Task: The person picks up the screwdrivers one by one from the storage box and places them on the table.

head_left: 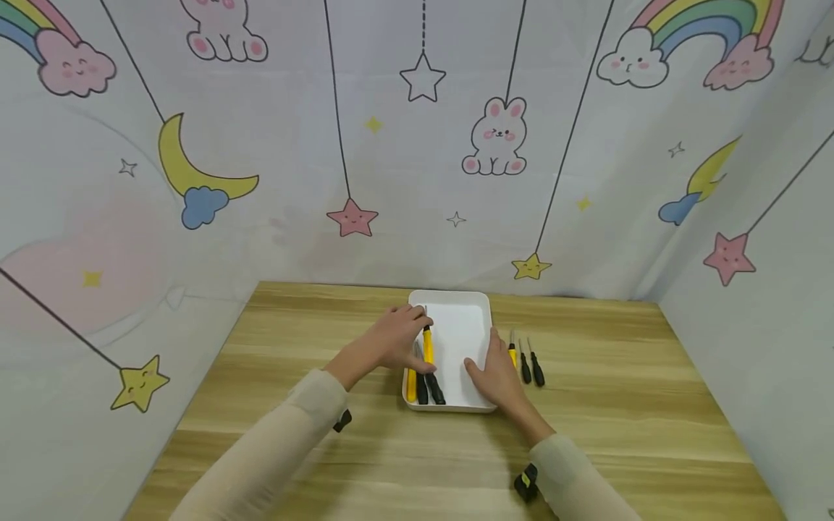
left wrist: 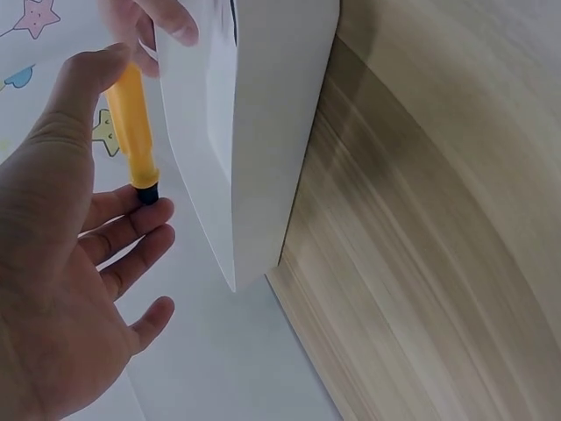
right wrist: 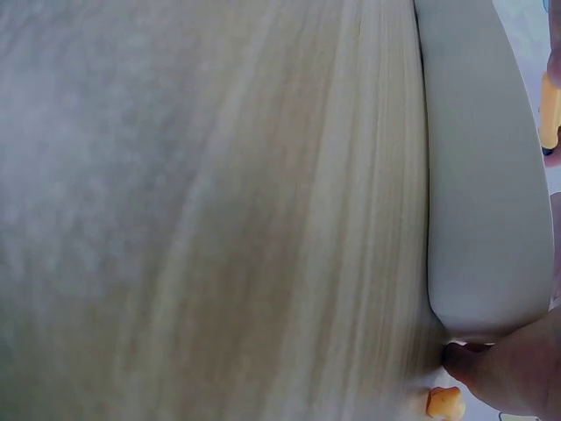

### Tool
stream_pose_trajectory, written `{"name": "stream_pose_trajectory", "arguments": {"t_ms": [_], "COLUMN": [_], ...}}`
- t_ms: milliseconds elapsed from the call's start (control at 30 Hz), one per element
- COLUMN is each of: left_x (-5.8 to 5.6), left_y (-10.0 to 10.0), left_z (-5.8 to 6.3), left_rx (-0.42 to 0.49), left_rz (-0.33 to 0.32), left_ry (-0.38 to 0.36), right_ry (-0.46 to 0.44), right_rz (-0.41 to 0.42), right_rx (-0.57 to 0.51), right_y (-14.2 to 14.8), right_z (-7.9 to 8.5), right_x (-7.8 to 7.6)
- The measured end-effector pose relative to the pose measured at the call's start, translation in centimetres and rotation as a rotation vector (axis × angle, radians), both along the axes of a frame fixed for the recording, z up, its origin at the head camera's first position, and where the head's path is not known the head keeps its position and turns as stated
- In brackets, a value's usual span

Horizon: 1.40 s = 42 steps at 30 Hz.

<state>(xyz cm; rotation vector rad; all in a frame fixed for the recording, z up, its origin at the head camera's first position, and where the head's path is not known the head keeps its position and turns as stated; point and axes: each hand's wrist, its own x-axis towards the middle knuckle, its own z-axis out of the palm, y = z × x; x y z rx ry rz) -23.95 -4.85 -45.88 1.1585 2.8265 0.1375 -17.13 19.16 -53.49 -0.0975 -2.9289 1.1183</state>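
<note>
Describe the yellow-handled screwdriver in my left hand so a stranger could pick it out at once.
On the wood-grain tabletop, find the shallow white rectangular tray. Over its left side, your bare left hand holds the screwdriver with a yellow handle and black collar. Being gripped sets it apart from the yellow-handled and black-handled screwdrivers lying in the tray.

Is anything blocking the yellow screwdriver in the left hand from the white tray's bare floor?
Nothing visible: the left hand holds the yellow screwdriver over the white tray, with bare floor to its right. The right hand is at the tray's right wall.
</note>
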Motion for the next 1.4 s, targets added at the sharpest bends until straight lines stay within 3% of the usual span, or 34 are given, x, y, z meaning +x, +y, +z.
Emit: {"name": "stream_pose_trajectory", "arguments": {"t_ms": [633, 900, 1400], "left_x": [-0.5, -0.6, -1.7], "left_y": [-2.7, -4.2, -5.0], "left_z": [0.1, -0.6, -0.3], "left_rx": [0.066, 0.093, 0.087], "left_rz": [0.057, 0.064, 0.072], "left_ry": [-0.087, -0.095, -0.145], "right_ry": [0.025, 0.017, 0.033], "right_rz": [0.001, 0.009, 0.009], "right_rx": [0.003, 0.005, 0.007], "right_y": [0.1, -0.1, 0.1], "right_z": [-0.4, -0.9, -0.7], "right_x": [-0.1, 0.2, -0.7]}}
